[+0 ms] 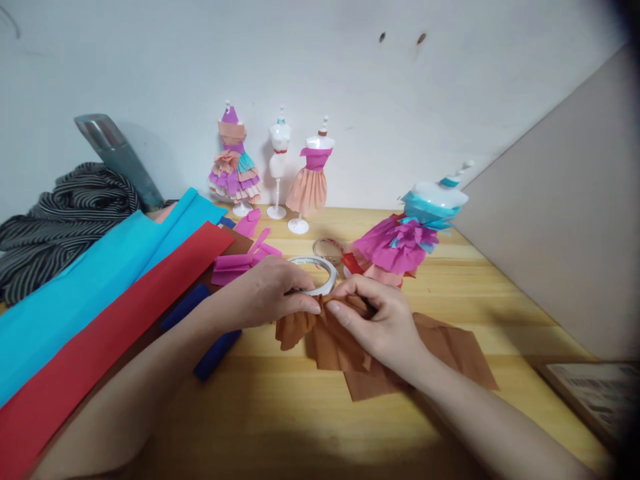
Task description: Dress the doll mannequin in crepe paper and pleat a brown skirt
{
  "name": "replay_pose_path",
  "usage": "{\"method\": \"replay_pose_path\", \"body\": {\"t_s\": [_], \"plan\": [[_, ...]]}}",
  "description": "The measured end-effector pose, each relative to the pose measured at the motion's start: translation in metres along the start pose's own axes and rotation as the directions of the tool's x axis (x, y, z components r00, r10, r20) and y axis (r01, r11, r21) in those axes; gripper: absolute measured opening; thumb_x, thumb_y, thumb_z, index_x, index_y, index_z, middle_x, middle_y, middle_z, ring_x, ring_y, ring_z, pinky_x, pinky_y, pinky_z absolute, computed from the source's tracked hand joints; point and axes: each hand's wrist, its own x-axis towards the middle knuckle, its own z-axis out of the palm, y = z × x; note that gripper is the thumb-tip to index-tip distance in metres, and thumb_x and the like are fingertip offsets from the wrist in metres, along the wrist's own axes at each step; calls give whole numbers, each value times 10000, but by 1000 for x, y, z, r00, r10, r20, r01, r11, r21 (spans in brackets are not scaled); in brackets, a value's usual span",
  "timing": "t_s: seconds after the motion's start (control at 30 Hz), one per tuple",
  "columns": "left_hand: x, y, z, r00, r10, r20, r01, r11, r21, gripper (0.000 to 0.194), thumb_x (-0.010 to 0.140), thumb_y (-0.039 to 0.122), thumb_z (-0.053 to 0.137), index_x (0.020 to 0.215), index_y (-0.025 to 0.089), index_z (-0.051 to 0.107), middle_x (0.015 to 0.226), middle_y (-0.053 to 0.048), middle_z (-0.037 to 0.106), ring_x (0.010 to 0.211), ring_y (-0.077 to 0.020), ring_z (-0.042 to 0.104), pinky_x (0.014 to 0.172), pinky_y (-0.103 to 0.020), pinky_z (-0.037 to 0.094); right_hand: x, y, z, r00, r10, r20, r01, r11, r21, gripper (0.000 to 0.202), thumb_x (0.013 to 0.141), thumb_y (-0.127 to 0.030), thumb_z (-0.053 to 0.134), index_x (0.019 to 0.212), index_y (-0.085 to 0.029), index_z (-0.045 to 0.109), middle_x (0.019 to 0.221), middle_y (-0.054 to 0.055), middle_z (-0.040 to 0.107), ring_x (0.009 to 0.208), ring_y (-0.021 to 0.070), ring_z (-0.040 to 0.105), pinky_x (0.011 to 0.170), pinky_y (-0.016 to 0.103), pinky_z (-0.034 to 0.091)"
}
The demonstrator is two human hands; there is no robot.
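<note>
A strip of brown crepe paper [337,343] hangs between my two hands, its top edge gathered into small pleats. My left hand [270,290] pinches the gathered edge, with a short ruffled end drooping below its fingers. Close beside it, my right hand [377,317] grips the same edge between thumb and forefinger. Flat brown paper [455,347] spreads over the table under and beyond the right wrist. Just behind the fingertips lies a white roll of tape [327,277], partly hidden by the left hand.
Small mannequins [309,177] in paper dresses stand along the wall. A larger-looking one [420,220] in turquoise and magenta leans at the right. Red [120,340] and turquoise [115,273] paper, magenta scraps [233,267] and striped cloth [70,227] lie left. A framed board [600,393] is right.
</note>
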Motion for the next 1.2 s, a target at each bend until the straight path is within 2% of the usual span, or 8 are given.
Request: {"method": "replay_pose_path", "body": {"t_s": [0.13, 0.27, 0.47, 0.7, 0.83, 0.93, 1.1, 1.2], "plan": [[1, 3, 0, 1000, 10, 11, -10, 1000, 22, 203, 856, 253, 648, 699, 125, 659, 615, 31, 558, 608, -96, 481, 567, -222, 274, -1, 2, 2, 1000, -3, 13, 3, 1000, 25, 115, 778, -234, 607, 678, -188, 575, 540, -48, 472, 469, 77, 359, 438, 211, 287], [2, 6, 1, 1000, 6, 17, -6, 999, 53, 242, 858, 264, 657, 669, 115, 636, 608, 35, 528, 611, -96, 474, 582, -227, 279, -2, 0, 4, 1000, 21, 23, -22, 999, 29, 138, 781, -232, 606, 663, -186, 552, 521, -67, 389, 458, 70, 305, 425, 207, 241], [2, 6, 4, 999, 48, 9, -49, 996, 71, 259, 876, 263, 638, 663, 117, 613, 630, 25, 535, 629, -100, 488, 597, -218, 296, -1, 1, 8, 995, 93, 19, -94, 993, 74, 228, 756, -247, 612, 612, -201, 442, 543, -69, 353, 489, 78, 315, 452, 207, 271], [-1, 5, 3, 995, 94, -43, -93, 995, 35, 300, 879, 246, 626, 611, 119, 579, 613, 26, 510, 618, -95, 473, 603, -202, 314, 2, 2, 12, 993, 92, -76, -85, 992, 96, 358, 717, -266, 642, 566, -223, 320, 536, -84, 282, 497, 71, 257, 455, 209, 232], [-1, 5, 3, 992, 109, -62, -107, 994, 35, 324, 877, 230, 623, 580, 116, 560, 587, 33, 479, 609, -92, 458, 598, -202, 311, 5, 3, 13, 983, 167, -69, -155, 976, 152, 366, 666, -292, 662, 554, -223, 320, 518, -85, 294, 492, 69, 257, 454, 210, 229], [0, 6, 3, 994, 103, -48, -98, 990, 102, 342, 880, 220, 617, 561, 116, 552, 579, 28, 486, 615, -99, 473, 601, -214, 312, 8, 7, 14, 960, 269, -72, -249, 945, 212, 387, 599, -323, 709, 538, -221, 340, 500, -80, 335, 488, 70, 286, 458, 214, 244], [4, 6, 4, 988, 136, 66, -150, 931, 331, 323, 879, 232, 617, 579, 119, 571, 603, -10, 555, 630, -138, 496, 597, -251, 313, 11, 14, 17, 911, 408, 66, -403, 840, 364, 446, 521, -317, 787, 501, -207, 356, 489, -74, 380, 479, 63, 326, 459, 215, 251], [4, 2, 6, 978, 194, 79, -209, 900, 382, 308, 880, 218, 613, 588, 123, 581, 601, -22, 571, 626, -148, 484, 592, -266, 304, 12, 21, 19, 885, 438, 158, -461, 777, 429, 465, 499, -317, 817, 493, -197, 368, 492, -69, 405, 487, 66, 356, 469, 219, 272]]}}
